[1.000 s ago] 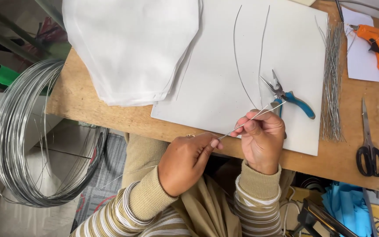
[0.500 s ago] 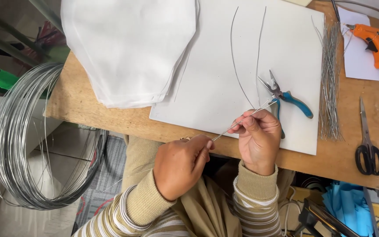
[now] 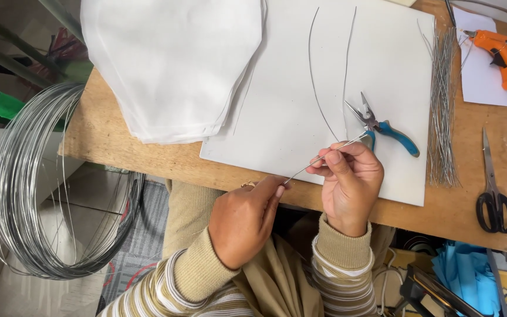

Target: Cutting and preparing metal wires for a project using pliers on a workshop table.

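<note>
Both hands pinch a thin wire (image 3: 318,159) over desk (image 3: 148,155) edge, left hand (image 3: 244,220) and right hand (image 3: 350,179) grasping its ends, white sheet (image 3: 277,105) behind, hands barely shifted from earlier.

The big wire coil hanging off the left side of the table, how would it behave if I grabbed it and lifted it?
The wire coil would probably sag and spring, since its many thin loops lie loose and splayed rather than bound. It likely feels fairly heavy, given how many metal turns are bunched together. Loose strands at its edge could snag or slip free.
</note>
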